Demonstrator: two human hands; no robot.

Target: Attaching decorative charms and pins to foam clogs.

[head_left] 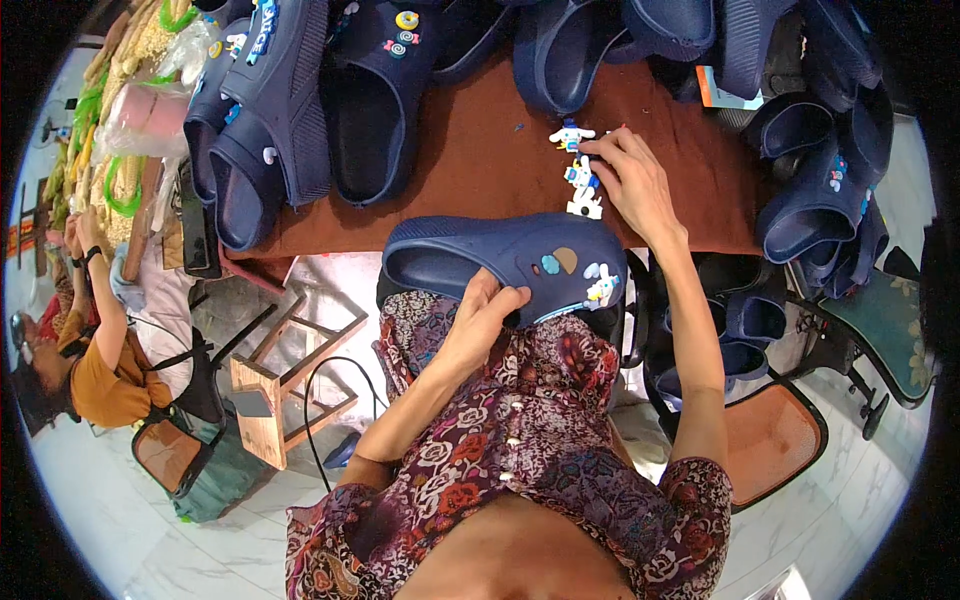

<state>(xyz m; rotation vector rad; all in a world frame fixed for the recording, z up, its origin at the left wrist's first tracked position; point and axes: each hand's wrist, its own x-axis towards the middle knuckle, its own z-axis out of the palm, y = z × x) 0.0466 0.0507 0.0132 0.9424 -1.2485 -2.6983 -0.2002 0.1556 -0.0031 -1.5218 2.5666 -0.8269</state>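
We steady a navy clog on our lap, left hand gripping its edge. Our right hand pinches small white cartoon charms on the brown tabletop, among more navy clogs.

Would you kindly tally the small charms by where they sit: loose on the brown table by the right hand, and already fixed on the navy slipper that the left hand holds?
Loose white charms on the brown table, at the right hand: 3
Charms on the navy slipper held by the left hand: about 4
Total: about 7
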